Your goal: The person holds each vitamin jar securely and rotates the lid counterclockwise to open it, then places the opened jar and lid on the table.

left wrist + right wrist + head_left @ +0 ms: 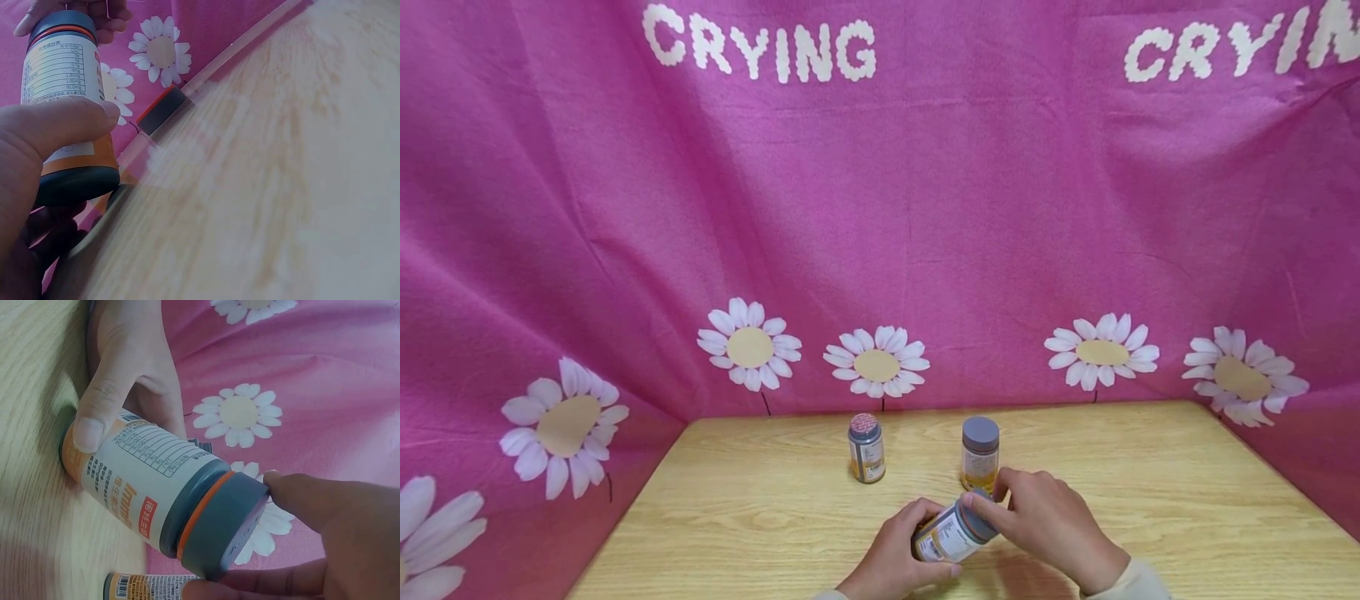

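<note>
A supplement bottle (950, 533) with a white and orange label is tilted above the table's near part, its grey cap toward the right. My left hand (891, 552) grips its body, the thumb (75, 122) lying across the label. At the other end, my right hand (1051, 521) pinches the grey cap (222, 525) between thumb and fingers. An orange ring shows under the cap's edge, and the cap sits on the bottle. Just behind the right hand's fingers stands a second bottle (981, 457), upright and capped.
Farther left stands an uncapped bottle (867, 454) with a pinkish seal over its mouth. A dark lid-like piece (164, 111) with a red edge shows near the far table edge. Pink cloth (925, 208) with daisies hangs behind the wooden table (737, 517) and along its sides.
</note>
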`<state>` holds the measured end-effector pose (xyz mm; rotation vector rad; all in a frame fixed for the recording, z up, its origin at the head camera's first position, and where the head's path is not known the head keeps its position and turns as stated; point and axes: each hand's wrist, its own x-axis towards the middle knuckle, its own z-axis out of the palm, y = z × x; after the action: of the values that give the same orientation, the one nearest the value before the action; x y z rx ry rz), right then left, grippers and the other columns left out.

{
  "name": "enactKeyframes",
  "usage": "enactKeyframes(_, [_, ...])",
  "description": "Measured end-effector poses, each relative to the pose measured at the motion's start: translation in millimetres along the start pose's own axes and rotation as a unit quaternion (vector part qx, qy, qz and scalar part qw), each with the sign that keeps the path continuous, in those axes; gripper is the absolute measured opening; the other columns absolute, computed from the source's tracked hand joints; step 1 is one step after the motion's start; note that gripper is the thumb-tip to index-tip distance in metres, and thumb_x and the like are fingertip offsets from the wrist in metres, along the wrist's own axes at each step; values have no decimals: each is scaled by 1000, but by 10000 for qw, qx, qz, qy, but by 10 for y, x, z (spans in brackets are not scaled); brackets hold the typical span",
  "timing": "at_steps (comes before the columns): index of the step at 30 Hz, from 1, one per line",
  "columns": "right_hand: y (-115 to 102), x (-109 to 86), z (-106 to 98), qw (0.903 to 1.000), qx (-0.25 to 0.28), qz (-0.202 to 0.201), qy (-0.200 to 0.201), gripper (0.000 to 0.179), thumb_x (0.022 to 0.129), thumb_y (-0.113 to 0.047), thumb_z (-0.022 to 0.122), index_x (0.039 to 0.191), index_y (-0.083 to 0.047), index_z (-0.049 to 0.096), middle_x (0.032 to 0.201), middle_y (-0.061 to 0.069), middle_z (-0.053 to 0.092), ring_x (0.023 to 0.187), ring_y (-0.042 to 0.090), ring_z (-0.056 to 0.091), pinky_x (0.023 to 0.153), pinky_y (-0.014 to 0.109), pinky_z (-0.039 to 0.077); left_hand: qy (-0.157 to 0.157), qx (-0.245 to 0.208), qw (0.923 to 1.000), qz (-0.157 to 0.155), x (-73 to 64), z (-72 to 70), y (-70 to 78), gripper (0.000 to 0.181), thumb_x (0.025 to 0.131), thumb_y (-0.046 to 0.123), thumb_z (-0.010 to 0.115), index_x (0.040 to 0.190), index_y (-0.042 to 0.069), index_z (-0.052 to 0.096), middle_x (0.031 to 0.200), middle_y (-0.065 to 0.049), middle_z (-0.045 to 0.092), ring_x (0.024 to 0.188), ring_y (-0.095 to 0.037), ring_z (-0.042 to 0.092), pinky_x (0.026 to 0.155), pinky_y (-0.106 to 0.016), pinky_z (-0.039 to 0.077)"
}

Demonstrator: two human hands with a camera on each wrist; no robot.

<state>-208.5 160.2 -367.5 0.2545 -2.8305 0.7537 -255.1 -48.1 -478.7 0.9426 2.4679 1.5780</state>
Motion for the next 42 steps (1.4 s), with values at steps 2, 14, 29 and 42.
enactKeyframes(2, [-2, 4, 13, 10000, 32, -65, -58, 39, 79, -56, 71, 79, -18, 65, 59, -9, 51, 53, 9, 45, 49, 29, 36, -36, -61, 9999, -106, 0, -3, 6, 48, 76, 29, 83, 115, 29, 56, 103, 13, 59, 89, -3, 56, 78, -23, 46])
enactKeyframes(14, [43, 22, 5, 9960, 380, -752, -310, 37, 82, -53, 69, 85, -17, 61, 60, -8, 50, 52, 6, 43, 47, 23, 36, -92, -172, 9998, -74, -19, -19, 25, 48, 78, 28, 81, 119, 27, 56, 105, 11, 59, 90, -4, 56, 77, -23, 46])
enactKeyframes(29, [121, 26, -49, 9819, 758, -1678, -447, 29, 84, -42, 73, 92, -17, 61, 68, -11, 49, 59, 1, 43, 50, 21, 37, -99, -256, 9996, 71, -17, -3, 16, 49, 80, 26, 80, 123, 23, 56, 106, 9, 59, 89, -4, 56, 75, -23, 47])
enactKeyframes(42, [173, 26, -96, 9661, 471, -2501, -430, 35, 81, -21, 78, 112, -17, 63, 102, -7, 66, 87, 10, 60, 71, 31, 51, -156, -310, 9992, -192, -14, -12, 47, 49, 80, 27, 80, 122, 24, 56, 104, 10, 60, 90, -4, 56, 77, -23, 46])
